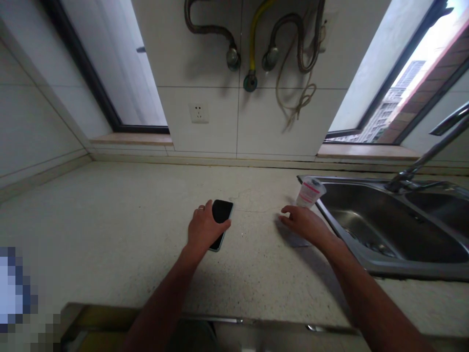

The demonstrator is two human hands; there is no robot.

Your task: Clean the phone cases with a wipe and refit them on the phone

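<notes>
Phone [222,211] under left hand [207,227], grip unclear; right hand [304,222] open, apart; bump could tip plastic cup [309,191] into steel sink [351,180].

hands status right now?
Left hand: on the phone, can't tell if gripping.
Right hand: open, empty, fingers slightly curled, nearest the white container.

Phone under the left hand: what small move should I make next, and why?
Probably close the left hand around the black phone to get a firm hold: the palm lies across the phone, which sits flat on the speckled countertop, and the fingers do not seem wrapped under its edges. The right hand is empty.
</notes>
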